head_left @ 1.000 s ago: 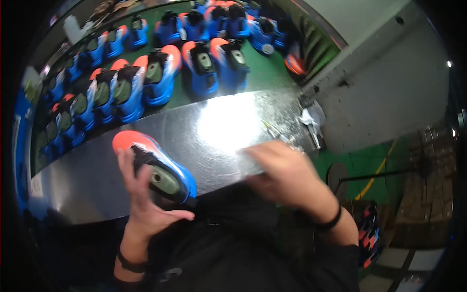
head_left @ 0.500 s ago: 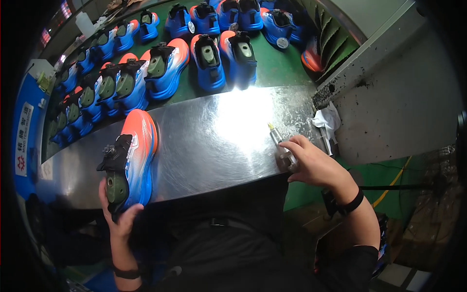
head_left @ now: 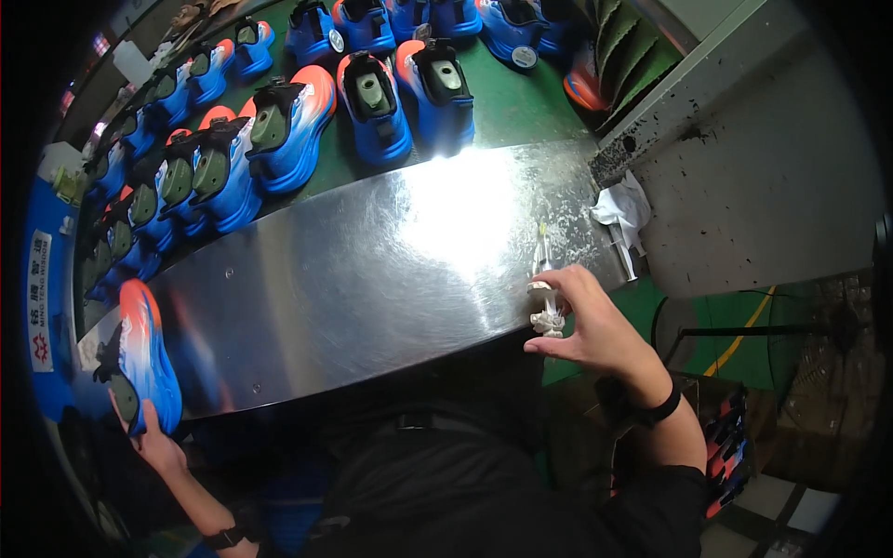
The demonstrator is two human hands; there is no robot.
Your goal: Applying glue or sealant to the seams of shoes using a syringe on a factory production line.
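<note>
My left hand (head_left: 160,448) grips the heel end of an orange, white and blue sports shoe (head_left: 153,358) at the left end of the metal worktop. A dark green insert fills the shoe's opening, and its toe points away from me. Near the front edge on the right, my right hand (head_left: 595,321) curls its thumb and forefinger around a slim syringe-like applicator (head_left: 546,290). This tool has a yellow-green tip pointing away and a whitish, crusted lower end. Glare and my fingers blur its outline, and the other fingers are partly hidden.
Rows of similar shoes (head_left: 374,107) stand on the green surface behind the shiny metal worktop (head_left: 316,288). A crumpled white cloth (head_left: 625,209) lies by the grey panel (head_left: 744,177) at right. Below right sits a box of colourful items (head_left: 727,451).
My left hand has carried the shoe leftward to the worktop's end. The applicator in my right hand has turned to point straighter away. The whole view has shifted slightly.
</note>
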